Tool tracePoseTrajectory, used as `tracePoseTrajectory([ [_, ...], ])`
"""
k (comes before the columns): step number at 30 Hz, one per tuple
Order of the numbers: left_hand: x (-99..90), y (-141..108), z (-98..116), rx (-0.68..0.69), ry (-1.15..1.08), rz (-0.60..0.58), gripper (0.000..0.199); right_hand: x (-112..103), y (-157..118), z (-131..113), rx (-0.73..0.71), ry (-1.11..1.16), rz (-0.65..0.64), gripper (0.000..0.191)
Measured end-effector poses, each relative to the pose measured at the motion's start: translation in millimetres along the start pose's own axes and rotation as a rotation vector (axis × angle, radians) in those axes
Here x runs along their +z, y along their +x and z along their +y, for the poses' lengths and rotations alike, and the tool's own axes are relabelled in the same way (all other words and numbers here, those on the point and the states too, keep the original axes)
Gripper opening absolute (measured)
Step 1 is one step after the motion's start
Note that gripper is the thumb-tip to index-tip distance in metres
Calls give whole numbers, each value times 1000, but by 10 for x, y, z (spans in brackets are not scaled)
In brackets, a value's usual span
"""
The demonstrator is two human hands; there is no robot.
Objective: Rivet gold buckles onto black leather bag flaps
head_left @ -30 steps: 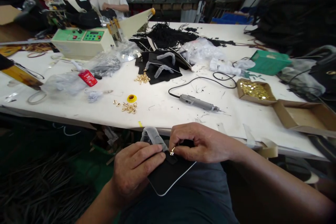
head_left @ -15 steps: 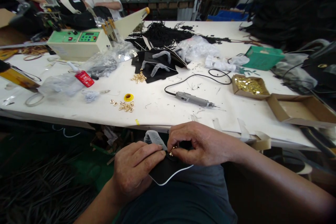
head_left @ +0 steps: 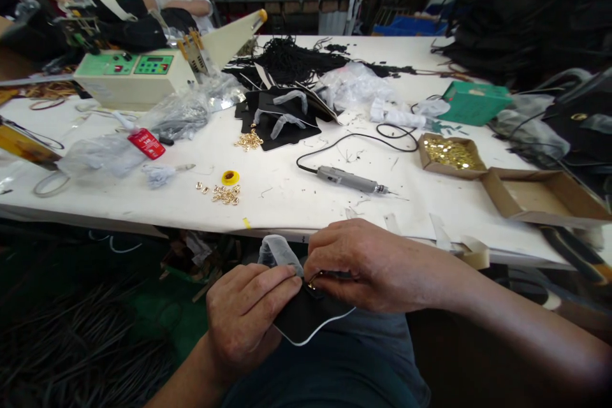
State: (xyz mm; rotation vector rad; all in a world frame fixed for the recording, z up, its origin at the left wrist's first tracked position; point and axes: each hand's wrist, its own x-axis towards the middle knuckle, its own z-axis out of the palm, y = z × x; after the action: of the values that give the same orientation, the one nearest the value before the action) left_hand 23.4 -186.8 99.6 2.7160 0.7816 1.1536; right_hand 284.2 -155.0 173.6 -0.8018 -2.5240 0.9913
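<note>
While the head cam looks down over the lap [head_left: 354, 363], both bare hands are on a black panel [head_left: 310, 319] with a white edge, held just off the near side of the white table [head_left: 277, 210]. Left hand [head_left: 253, 306] is mostly closed, fingers together across the panel and gripping its left part; what's going on underneath is hidden. A loop in cloudy wrap [head_left: 276, 247] pokes up just beyond those fingers. Right hand [head_left: 358, 261] is curled into a tight pinch, with a tiny gold fitting [head_left: 312, 282] at the fingertips, right by the panel. Can't tell if it goes through, the fingers block it. Up on the table, loose gold fittings [head_left: 225, 194] sit beside a yellow ring [head_left: 230, 177], with a gray corded tool [head_left: 349, 180] off to the right. Farther back there's a stack of black panels [head_left: 287, 131], plus a cardboard box of gold bits [head_left: 452, 154] over on the right.
</note>
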Motion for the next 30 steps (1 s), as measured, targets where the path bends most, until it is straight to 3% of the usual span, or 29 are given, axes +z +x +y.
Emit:
tracePoseTrajectory([
  [4,15,15,-17,-42,29,62,30,88,35,51,100,156,72,15],
  [9,10,1,-55,-72,36,80,34,189,49,106,288,249,282,15],
  [14,-6,7,-94,-90,43,85,34,258,83,120,243,259,322,2],
  [24,4,-33,-110,-143,9,104,31,244,44,11,203,331,268,19],
  [28,17,-22,-90,-173,-41,131,30,300,-5,35,172,269,269,42],
  [30,34,0,-67,-197,-66,149,30,380,-5,65,151,186,333,31],
])
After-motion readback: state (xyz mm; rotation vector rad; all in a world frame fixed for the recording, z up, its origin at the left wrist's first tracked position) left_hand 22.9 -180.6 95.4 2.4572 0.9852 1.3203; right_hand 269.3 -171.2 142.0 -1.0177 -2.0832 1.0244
